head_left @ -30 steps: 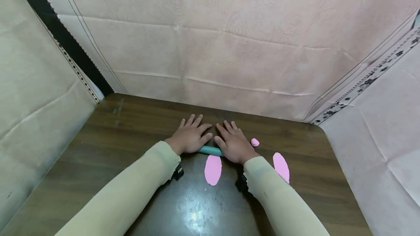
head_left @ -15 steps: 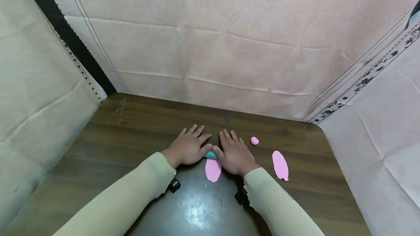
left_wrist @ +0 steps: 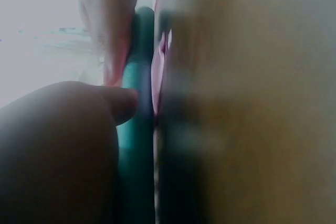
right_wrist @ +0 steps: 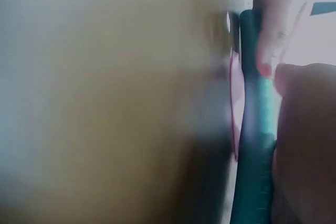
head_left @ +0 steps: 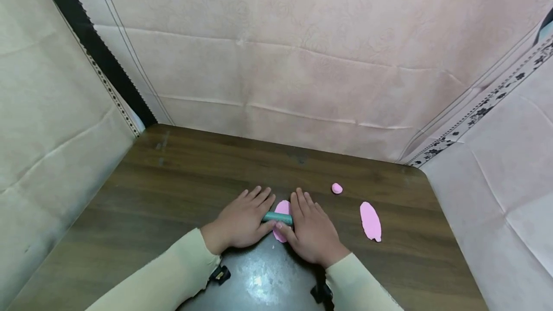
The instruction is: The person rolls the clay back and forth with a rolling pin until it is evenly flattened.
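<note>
Head view, teal roller: the teal roller (head_left: 278,217) has been drawn back towards the person, and its bar is now laid across the pink sheet (head_left: 282,206) between the two hands.
Pink sheet: earlier it was seen only on the near side of the roller; now it is shown both beyond and before it. By judgement, the rolling is being carried over the sheet's middle, so that it is pressed thinner.
Left hand (head_left: 242,218): palm down, fingers stretched forward; the roller's left end is covered by it.
Right hand (head_left: 313,232): laid likewise over the right end, thumb angled inward until the left thumb is nearly met, on the near side of the roller.
Grip: nothing is clasped; the roller is held down under straight fingers.
Second pink oval (head_left: 370,221): left lying to the right of the right hand, well apart.
Pink lump (head_left: 337,188): set beyond the right hand's fingertips, to the right.
Left wrist view, thumb: the roller's side is touched by it; pink is seen along the roller's underside.
Right wrist view, roller: it is bordered by the right hand; the tabletop is blurred.
</note>
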A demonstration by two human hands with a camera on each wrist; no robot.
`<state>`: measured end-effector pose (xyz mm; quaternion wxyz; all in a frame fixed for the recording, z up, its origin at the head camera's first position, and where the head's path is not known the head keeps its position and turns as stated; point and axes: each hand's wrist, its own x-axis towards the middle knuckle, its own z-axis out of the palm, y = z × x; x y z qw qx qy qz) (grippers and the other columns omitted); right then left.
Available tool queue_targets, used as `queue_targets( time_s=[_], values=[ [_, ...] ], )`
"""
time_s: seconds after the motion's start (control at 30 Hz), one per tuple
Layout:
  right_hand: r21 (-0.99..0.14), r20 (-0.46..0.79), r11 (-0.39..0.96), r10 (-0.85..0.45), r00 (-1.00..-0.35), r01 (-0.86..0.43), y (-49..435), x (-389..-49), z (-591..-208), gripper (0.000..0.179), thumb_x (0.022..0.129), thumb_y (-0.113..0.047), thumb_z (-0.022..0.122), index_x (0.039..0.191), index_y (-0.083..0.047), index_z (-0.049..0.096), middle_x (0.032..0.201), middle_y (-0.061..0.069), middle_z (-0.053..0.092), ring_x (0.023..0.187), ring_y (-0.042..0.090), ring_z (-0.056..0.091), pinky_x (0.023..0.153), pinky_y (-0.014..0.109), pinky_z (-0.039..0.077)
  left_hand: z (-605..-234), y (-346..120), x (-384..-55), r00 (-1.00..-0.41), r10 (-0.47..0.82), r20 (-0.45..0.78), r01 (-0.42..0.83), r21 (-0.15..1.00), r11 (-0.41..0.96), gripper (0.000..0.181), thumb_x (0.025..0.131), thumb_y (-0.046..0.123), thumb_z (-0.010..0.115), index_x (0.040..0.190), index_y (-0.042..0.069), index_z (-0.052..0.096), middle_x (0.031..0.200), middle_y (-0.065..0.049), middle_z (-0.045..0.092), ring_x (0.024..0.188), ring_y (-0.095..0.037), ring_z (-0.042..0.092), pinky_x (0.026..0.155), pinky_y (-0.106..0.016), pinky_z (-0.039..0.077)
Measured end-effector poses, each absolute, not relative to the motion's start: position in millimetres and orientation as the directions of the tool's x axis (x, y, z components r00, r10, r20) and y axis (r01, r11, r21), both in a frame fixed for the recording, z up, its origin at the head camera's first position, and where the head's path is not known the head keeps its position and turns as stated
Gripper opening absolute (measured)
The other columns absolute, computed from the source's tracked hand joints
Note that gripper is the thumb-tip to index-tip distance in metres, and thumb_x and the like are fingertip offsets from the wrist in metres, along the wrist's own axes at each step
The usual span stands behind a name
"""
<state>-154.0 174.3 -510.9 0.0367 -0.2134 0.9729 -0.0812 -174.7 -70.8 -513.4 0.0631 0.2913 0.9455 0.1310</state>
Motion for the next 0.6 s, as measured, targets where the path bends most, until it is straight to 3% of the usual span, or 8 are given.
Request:
queue_targets(
  time_s=[0.2,0.37,0.6],
  values=[
    [-0.175,0.007,0.881,-0.446,-0.895,-0.44,177,-119,-511,0.096,0.115,-0.073,0.038,0.178,-0.002,0.025,0.188,0.02,0.019,0.175,0.043,0.022,0.136,0.061,0.033,-513,-78,-145,-0.788,0.615,-0.011,0.586,0.292,0.756,0.087,0.115,0.07,0.041,0.179,0.012,0.029,0.187,-0.012,0.028,0.175,-0.036,0.025,0.14,-0.064,0.02],
    [-0.165,0.02,0.872,-0.465,-0.885,-0.462,177,-93,-510,0.095,0.115,-0.071,0.042,0.178,-0.002,0.026,0.188,0.019,0.02,0.175,0.042,0.022,0.136,0.065,0.029,-509,-83,-120,-0.772,0.635,-0.031,0.599,0.301,0.742,0.093,0.113,0.076,0.038,0.181,0.014,0.023,0.189,-0.01,0.021,0.176,-0.034,0.021,0.141,-0.063,0.019],
    [-0.164,-0.03,0.876,-0.465,-0.885,-0.455,174,-57,-515,0.099,0.113,-0.075,0.042,0.178,-0.002,0.028,0.188,0.018,0.022,0.175,0.04,0.023,0.135,0.066,0.031,-509,-91,-76,-0.75,0.661,-0.022,0.638,0.24,0.732,0.1,0.11,0.082,0.037,0.181,0.012,0.021,0.19,-0.009,0.019,0.176,-0.033,0.022,0.137,-0.063,0.03]
  ],
)
